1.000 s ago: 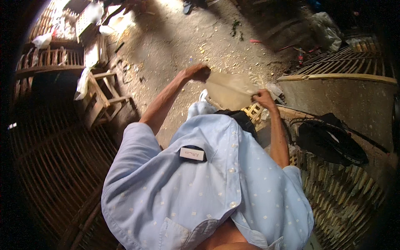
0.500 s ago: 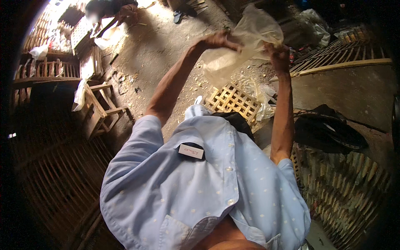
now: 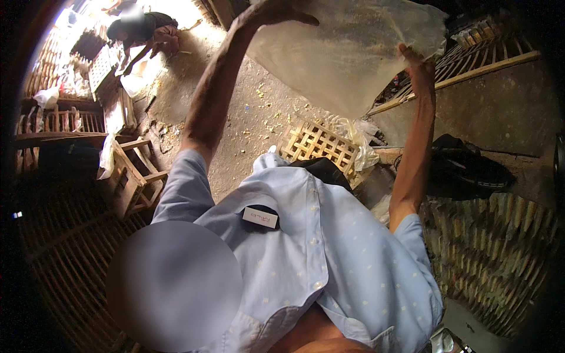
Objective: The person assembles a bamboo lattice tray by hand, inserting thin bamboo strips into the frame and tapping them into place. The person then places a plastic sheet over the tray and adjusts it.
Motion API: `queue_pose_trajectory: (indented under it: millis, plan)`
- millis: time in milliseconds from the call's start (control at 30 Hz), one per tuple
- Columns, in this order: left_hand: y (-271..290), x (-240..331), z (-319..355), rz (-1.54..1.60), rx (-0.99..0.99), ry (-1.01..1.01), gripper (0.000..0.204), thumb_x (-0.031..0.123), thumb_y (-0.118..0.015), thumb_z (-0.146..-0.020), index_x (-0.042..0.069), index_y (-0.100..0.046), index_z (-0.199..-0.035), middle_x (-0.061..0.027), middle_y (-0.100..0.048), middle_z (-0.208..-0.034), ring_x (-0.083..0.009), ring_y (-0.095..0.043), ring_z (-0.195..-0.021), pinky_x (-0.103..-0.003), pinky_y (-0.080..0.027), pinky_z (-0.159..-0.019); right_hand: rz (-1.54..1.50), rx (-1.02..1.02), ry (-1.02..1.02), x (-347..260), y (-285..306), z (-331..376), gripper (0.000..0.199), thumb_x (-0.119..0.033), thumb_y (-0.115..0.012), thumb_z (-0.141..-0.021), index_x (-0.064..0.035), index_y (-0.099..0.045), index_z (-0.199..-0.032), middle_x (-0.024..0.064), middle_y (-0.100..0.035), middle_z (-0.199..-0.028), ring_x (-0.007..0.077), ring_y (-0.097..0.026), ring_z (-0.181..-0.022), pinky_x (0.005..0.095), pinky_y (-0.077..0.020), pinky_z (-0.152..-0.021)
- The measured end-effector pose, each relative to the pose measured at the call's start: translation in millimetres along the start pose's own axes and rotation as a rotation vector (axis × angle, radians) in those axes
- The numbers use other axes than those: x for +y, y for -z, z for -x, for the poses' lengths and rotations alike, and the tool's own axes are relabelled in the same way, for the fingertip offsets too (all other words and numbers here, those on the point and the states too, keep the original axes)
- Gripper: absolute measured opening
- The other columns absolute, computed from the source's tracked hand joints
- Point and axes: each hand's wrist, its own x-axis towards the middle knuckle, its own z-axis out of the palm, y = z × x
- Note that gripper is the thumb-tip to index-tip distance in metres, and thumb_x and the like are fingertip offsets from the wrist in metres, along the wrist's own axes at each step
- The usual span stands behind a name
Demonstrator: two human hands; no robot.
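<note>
Both hands, left hand (image 3: 276,12) and right hand (image 3: 415,59), grip the plastic bag's (image 3: 347,53) edges (raised over open dirt floor (image 3: 247,112)).

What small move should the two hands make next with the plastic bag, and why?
Probably pull the bag's top edge apart. The left hand and right hand grip the clear plastic bag held high, and it hangs limp above the bamboo lattice, its mouth apparently not spread.

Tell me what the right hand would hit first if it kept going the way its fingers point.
The right hand points up along the clear plastic bag it grips. Beyond that, probably the slatted bamboo crate behind, though depth is unclear.
</note>
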Motion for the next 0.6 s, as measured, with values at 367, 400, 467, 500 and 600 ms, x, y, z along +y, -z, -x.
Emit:
queue_pose_trajectory:
  millis: [367, 400, 467, 500, 600]
  plan:
    - [96.3, -19.4, 10.3, 0.250, -0.272, 0.287, 0.055, 0.037, -0.079, -0.078, -0.003, -0.065, -0.113, -0.0159, -0.069, -0.104, -0.0314, -0.066, -0.095, -0.037, -0.053, -0.085, 0.103, -0.178, 0.055, 2.1, 18.9, -51.9, 0.056, -0.050, -0.059, -0.093, -0.0067, -0.064, -0.127, 0.0111, -0.067, -0.118, 0.0242, -0.063, -0.109, 0.0397, -0.0486, -0.094]
    - [95.0, -19.9, 12.1, 0.296, -0.255, 0.297, 0.055, 0.037, -0.078, -0.079, -0.003, -0.064, -0.114, -0.0160, -0.069, -0.105, -0.0313, -0.066, -0.095, -0.037, -0.053, -0.086, 0.131, -0.132, 0.012, 0.4, 18.5, -53.6, 0.056, -0.050, -0.060, -0.092, -0.0067, -0.064, -0.127, 0.0107, -0.067, -0.119, 0.0242, -0.062, -0.111, 0.0402, -0.0482, -0.095]
    - [89.5, -18.9, 14.8, 0.381, -0.220, 0.309, 0.054, 0.036, -0.077, -0.080, -0.003, -0.063, -0.115, -0.0161, -0.069, -0.105, -0.0311, -0.066, -0.095, -0.038, -0.053, -0.086, 0.164, -0.123, 0.004, -1.2, 16.2, -53.0, 0.059, -0.051, -0.061, -0.091, -0.0055, -0.063, -0.128, 0.0114, -0.065, -0.122, 0.0250, -0.061, -0.114, 0.0412, -0.0474, -0.097]
    - [86.1, -17.1, 14.4, 0.421, -0.204, 0.307, 0.054, 0.036, -0.077, -0.080, -0.003, -0.063, -0.115, -0.0161, -0.069, -0.105, -0.0311, -0.066, -0.095, -0.038, -0.053, -0.086, 0.175, -0.151, 0.039, -11.8, 20.1, -45.5, 0.061, -0.051, -0.063, -0.090, -0.0044, -0.062, -0.130, 0.0123, -0.064, -0.124, 0.0257, -0.060, -0.116, 0.0417, -0.0470, -0.098]
    - [75.6, -8.9, 12.0, 0.519, -0.166, 0.300, 0.053, 0.034, -0.075, -0.082, -0.004, -0.061, -0.117, -0.0163, -0.069, -0.106, -0.0308, -0.066, -0.096, -0.038, -0.053, -0.087, 0.384, 0.065, 0.510, -6.7, 12.9, -57.4, 0.081, -0.053, -0.069, -0.084, -0.0063, -0.044, -0.145, 0.0191, -0.058, -0.132, 0.0295, -0.057, -0.123, 0.0463, -0.0438, -0.104]
